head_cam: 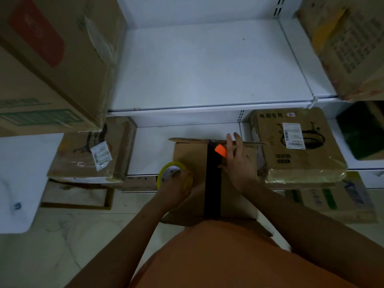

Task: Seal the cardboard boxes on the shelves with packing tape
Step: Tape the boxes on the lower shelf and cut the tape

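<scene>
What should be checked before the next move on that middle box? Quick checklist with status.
1. Tape roll in left hand: ok.
2. Orange cutter in right hand: ok.
3. Black tape strip runs along the box top seam: ok.
4. Strip reaches the far edge: ok.
5. Strip cut free from a roll: cannot tell.
6. Near end stuck down: cannot tell, hidden by the orange clothing.

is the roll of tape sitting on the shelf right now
No, the left hand holds the tape roll against the box.
</scene>
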Demonstrator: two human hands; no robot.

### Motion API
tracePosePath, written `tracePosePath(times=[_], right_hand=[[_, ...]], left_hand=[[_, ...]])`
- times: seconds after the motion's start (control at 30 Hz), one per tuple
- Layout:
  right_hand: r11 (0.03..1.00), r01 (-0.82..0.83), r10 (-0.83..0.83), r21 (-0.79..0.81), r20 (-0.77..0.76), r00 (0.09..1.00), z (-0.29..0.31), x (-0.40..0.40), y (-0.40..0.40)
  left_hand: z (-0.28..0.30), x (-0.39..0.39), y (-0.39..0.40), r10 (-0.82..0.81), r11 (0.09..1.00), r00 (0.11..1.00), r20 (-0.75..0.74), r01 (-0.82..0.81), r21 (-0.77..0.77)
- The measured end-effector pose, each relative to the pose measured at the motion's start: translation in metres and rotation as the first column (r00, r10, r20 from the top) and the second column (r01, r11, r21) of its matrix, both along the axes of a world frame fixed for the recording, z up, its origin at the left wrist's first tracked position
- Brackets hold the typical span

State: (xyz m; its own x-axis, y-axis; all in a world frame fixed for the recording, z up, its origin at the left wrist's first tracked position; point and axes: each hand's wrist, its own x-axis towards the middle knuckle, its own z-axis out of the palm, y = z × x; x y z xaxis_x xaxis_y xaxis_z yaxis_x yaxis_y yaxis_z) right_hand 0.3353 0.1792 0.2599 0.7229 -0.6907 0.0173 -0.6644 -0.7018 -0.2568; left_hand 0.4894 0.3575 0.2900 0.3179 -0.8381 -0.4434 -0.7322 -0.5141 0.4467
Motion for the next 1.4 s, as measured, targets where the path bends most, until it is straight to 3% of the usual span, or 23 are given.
tracePosePath(times=[0.1, 0.2, 0.3, 0.4, 0.47, 0.53, 0.67, 0.8, 0.9, 0.97, 1.03, 1.13, 1.23, 1.33, 1.4], right_hand=[[1.0, 0.021, -0.021, -0.007, -0.027, 0.999, 0.0, 0.016, -0.009], [0.999, 0.047, -0.047, -0.003, -0.061, 0.997, 0.004, 0.026, -0.016], [0.999, -0.03, 0.033, 0.039, -0.07, 0.997, 0.005, 0.008, -0.021], [0.981, -0.156, 0.177, 0.114, -0.207, 0.962, -0.009, -0.025, -0.012], [0.972, -0.163, 0.204, 0.169, -0.263, 0.943, -0.017, -0.039, 0.0], [0.959, -0.168, 0.223, 0.227, -0.239, 0.945, -0.026, -0.047, 0.008], [0.916, -0.152, 0.251, 0.371, -0.236, 0.939, -0.04, -0.058, 0.019], [0.877, -0.152, 0.279, 0.455, -0.224, 0.934, -0.04, -0.074, 0.021], [0.772, -0.073, 0.163, 0.631, -0.085, 0.983, -0.026, -0.09, 0.015], [0.716, 0.012, -0.004, 0.698, -0.013, 1.0, -0.007, -0.103, 0.013], [0.71, 0.07, -0.108, 0.701, 0.01, 0.994, 0.008, -0.119, 0.016], [0.761, 0.106, -0.117, 0.64, -0.026, 0.993, 0.007, -0.149, 0.026], [0.716, 0.218, -0.185, 0.663, -0.121, 0.975, -0.016, -0.156, 0.04], [0.62, 0.29, -0.384, 0.729, -0.04, 0.922, -0.035, -0.134, 0.042], [0.643, 0.362, -0.479, 0.675, -0.014, 0.878, -0.05, -0.118, 0.037]], left_hand=[[-0.004, 0.003, -0.006, -0.036, 0.999, 0.997, 0.064, 0.038, -0.033], [-0.012, 0.003, -0.013, -0.14, 0.99, 0.984, 0.11, 0.136, 0.042], [-0.012, -0.008, -0.021, -0.197, 0.98, 0.973, 0.123, 0.192, 0.055], [-0.015, -0.012, -0.025, -0.128, 0.991, 0.99, 0.057, 0.127, 0.03], [-0.011, -0.003, -0.014, -0.21, 0.971, 0.978, -0.007, 0.209, 0.116], [0.0, 0.009, 0.006, -0.317, 0.943, 0.948, -0.034, 0.319, 0.096], [0.03, 0.03, 0.052, -0.208, 0.973, 0.956, -0.207, 0.223, 0.056], [0.049, 0.038, 0.037, 0.028, 0.998, 0.924, -0.381, -0.05, -0.046], [0.043, 0.037, 0.009, 0.07, 0.98, 0.901, -0.428, -0.141, -0.138], [0.028, 0.036, -0.007, 0.045, 0.985, 0.925, -0.377, -0.103, -0.135], [0.013, 0.036, -0.019, 0.028, 0.991, 0.944, -0.328, -0.07, -0.118], [0.003, 0.034, -0.035, 0.049, 0.983, 0.944, -0.327, -0.104, -0.153], [-0.003, 0.038, -0.048, 0.123, 0.967, 0.948, -0.295, -0.181, -0.178], [-0.007, 0.038, -0.054, 0.144, 0.966, 0.954, -0.262, -0.193, -0.172], [-0.006, 0.037, -0.054, 0.167, 0.962, 0.958, -0.234, -0.211, -0.175]])
